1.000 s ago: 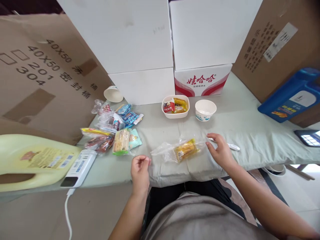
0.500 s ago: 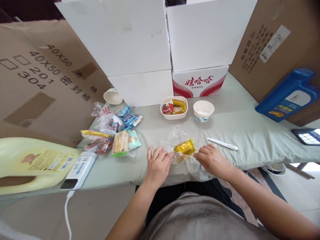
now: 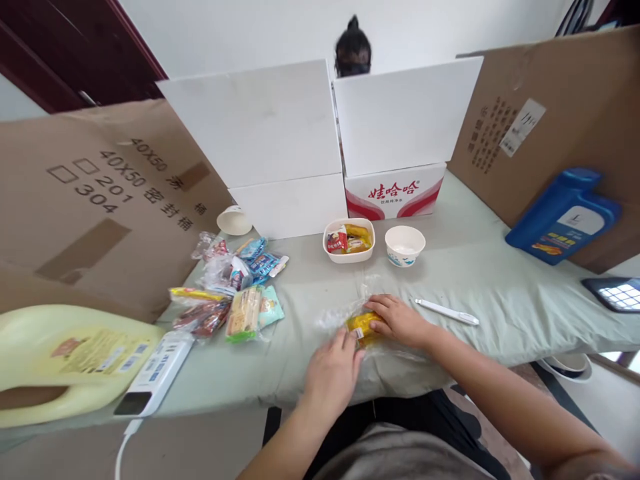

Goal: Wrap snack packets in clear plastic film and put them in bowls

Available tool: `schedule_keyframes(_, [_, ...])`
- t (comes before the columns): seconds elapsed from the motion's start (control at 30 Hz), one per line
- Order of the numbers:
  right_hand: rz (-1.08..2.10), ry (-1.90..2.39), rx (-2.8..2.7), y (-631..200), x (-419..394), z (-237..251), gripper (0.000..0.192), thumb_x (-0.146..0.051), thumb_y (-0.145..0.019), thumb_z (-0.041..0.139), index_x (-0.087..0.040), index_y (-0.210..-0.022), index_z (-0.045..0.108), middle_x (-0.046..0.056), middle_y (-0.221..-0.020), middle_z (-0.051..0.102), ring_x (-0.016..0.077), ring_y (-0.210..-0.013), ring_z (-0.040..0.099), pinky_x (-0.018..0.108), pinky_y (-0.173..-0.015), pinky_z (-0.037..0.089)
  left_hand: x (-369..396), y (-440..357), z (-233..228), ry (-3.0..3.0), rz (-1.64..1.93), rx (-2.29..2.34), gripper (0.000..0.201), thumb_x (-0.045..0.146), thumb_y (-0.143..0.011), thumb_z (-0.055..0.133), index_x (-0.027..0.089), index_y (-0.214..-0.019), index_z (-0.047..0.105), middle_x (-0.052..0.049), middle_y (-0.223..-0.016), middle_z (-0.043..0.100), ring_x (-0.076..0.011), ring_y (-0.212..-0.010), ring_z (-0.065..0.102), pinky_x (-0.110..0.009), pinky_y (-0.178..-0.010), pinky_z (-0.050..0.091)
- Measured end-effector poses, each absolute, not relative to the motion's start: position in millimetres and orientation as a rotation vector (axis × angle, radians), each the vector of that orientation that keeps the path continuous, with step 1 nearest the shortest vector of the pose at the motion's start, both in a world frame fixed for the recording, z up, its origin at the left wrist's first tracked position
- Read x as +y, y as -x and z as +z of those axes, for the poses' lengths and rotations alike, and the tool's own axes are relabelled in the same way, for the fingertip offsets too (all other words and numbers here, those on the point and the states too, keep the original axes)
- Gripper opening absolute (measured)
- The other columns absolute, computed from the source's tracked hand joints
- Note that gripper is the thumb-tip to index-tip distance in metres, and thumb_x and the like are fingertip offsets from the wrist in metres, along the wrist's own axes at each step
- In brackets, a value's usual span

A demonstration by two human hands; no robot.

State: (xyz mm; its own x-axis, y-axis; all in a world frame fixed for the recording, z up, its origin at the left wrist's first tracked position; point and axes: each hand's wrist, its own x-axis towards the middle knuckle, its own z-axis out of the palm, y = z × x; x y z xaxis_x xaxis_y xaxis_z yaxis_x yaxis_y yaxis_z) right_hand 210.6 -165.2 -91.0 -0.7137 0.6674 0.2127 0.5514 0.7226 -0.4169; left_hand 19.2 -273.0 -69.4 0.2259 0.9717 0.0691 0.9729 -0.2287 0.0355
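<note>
On the cloth in front of me lies a yellow snack packet [image 3: 361,325], with a crinkled clear plastic bag [image 3: 331,319] spread under and around it. My right hand [image 3: 403,323] is closed over the packet's right end, fingers on top and thumb along the near side. At its lower left edge, my left hand [image 3: 334,375] has its fingertips bent against the packet; exactly what they pinch is partly hidden. A white utility knife [image 3: 447,311] lies to the right of my right hand. Beyond the hands stand an oval tub [image 3: 349,259] holding red and yellow packets and a paper bowl [image 3: 404,247].
Several wrapped snacks [image 3: 245,313] are piled at left, near a tipped paper bowl [image 3: 234,221]. A power strip [image 3: 159,370] and a yellow jug [image 3: 115,320] sit at the left edge. Blue bottle [image 3: 560,217] and phone [image 3: 613,293] lie right. White boards [image 3: 255,127] stand behind; a person's head shows above.
My right hand has moved left onto the yellow packet, and my left hand has come nearer to its lower left. The plastic bag is spread wider. The view has tilted up.
</note>
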Motion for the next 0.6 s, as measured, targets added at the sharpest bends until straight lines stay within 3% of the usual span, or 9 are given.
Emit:
schedule_keyframes(0.1, [0.391, 1.179, -2.491, -216, -164, -107, 0.054, -0.045, -0.095, 0.048, -0.015, -0.140, 0.048, 0.016, -0.145, 0.046, 0.0304, -0.124, 0.048, 0.050, -0.104, 0.040, -286, 5, -66, 2.304, 0.191, -2.205, 0.026, 0.023, -0.096, 0.042, 0.017, -0.111, 0.063, -0.008, -0.088, 0.071, -0.0217, -0.065, 0.069, -0.032, -0.057, 0.052])
schedule_keyframes(0.17, [0.368, 1.229, -2.416, -217, -164, -112, 0.051, -0.042, -0.098, 0.042, -0.016, -0.140, 0.048, 0.015, -0.145, 0.047, 0.0297, -0.122, 0.049, 0.051, -0.104, 0.040, -288, 12, -60, 2.317, 0.171, -2.187, 0.025, 0.020, -0.095, 0.042, 0.018, -0.108, 0.063, -0.006, -0.081, 0.069, -0.0212, -0.063, 0.068, -0.031, -0.056, 0.052])
schedule_keyframes(0.23, [0.372, 1.215, -2.359, -215, -162, -115, 0.046, -0.038, -0.100, 0.034, -0.016, -0.137, 0.051, 0.013, -0.138, 0.054, 0.0278, -0.119, 0.052, 0.049, -0.102, 0.041, -278, 7, -54, 2.466, -0.060, -1.995, 0.023, 0.017, -0.094, 0.044, 0.019, -0.105, 0.064, -0.006, -0.087, 0.069, -0.0206, -0.075, 0.069, -0.033, -0.067, 0.055])
schedule_keyframes(0.3, [0.386, 1.186, -2.312, -211, -159, -117, 0.045, -0.035, -0.101, 0.030, -0.016, -0.132, 0.056, 0.012, -0.130, 0.060, 0.0265, -0.116, 0.053, 0.048, -0.100, 0.043, -260, -9, -55, 2.603, -0.307, -1.754, 0.021, 0.016, -0.091, 0.050, 0.020, -0.107, 0.063, -0.008, -0.105, 0.068, -0.0220, -0.096, 0.066, -0.037, -0.085, 0.054])
schedule_keyframes(0.37, [0.403, 1.157, -2.272, -209, -157, -119, 0.044, -0.034, -0.102, 0.029, -0.015, -0.126, 0.060, 0.012, -0.125, 0.064, 0.0255, -0.115, 0.054, 0.047, -0.099, 0.043, -239, -23, -61, 2.670, -0.409, -1.644, 0.032, 0.017, -0.085, 0.061, 0.021, -0.117, 0.059, -0.010, -0.121, 0.064, -0.0263, -0.112, 0.060, -0.044, -0.095, 0.050])
schedule_keyframes(0.47, [0.422, 1.115, -2.219, -211, -157, -122, 0.041, -0.032, -0.102, 0.030, -0.016, -0.120, 0.062, 0.011, -0.122, 0.065, 0.0237, -0.115, 0.055, 0.046, -0.099, 0.044, -213, -27, -67, 2.823, -0.396, -1.686, 0.050, 0.020, -0.076, 0.071, 0.021, -0.124, 0.056, -0.010, -0.120, 0.066, -0.0283, -0.111, 0.062, -0.048, -0.095, 0.051])
schedule_keyframes(0.6, [0.446, 1.097, -2.186, -214, -158, -123, 0.037, -0.030, -0.102, 0.031, -0.019, -0.117, 0.063, 0.010, -0.119, 0.066, 0.0224, -0.111, 0.057, 0.045, -0.097, 0.046, -183, 1, -41, 2.986, -0.736, -1.805, 0.044, 0.020, -0.078, 0.067, 0.023, -0.121, 0.058, -0.005, -0.116, 0.069, -0.0213, -0.103, 0.066, -0.036, -0.091, 0.053])
